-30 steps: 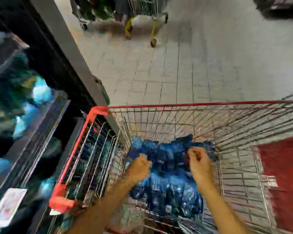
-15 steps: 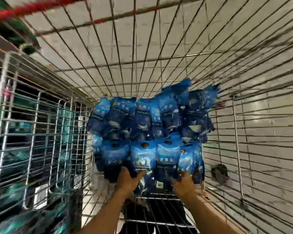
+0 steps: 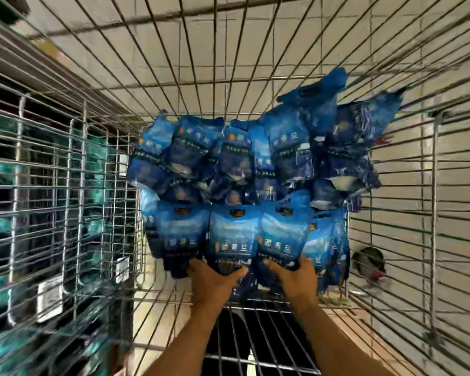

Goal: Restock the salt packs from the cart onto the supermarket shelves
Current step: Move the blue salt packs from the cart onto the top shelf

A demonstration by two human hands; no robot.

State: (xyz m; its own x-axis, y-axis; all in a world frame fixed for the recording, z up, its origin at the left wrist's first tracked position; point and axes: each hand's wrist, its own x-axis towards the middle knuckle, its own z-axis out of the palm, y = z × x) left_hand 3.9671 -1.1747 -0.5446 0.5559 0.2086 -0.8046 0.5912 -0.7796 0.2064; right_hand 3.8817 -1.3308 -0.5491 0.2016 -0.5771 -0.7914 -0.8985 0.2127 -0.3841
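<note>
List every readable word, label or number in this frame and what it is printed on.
"藏青盐": large white characters on the front-row blue plastic salt packs.
Small print under them: too blurred to read.
White tags on the left wire cart wall: illegible.

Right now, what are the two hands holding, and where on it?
Each hand grips a blue salt pack by its bottom edge: the left hand one pack, the right hand the next pack.

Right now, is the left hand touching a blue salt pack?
Touching. The head view shows the left hand with its thumb curled over the bottom edge of a blue salt pack.
</note>
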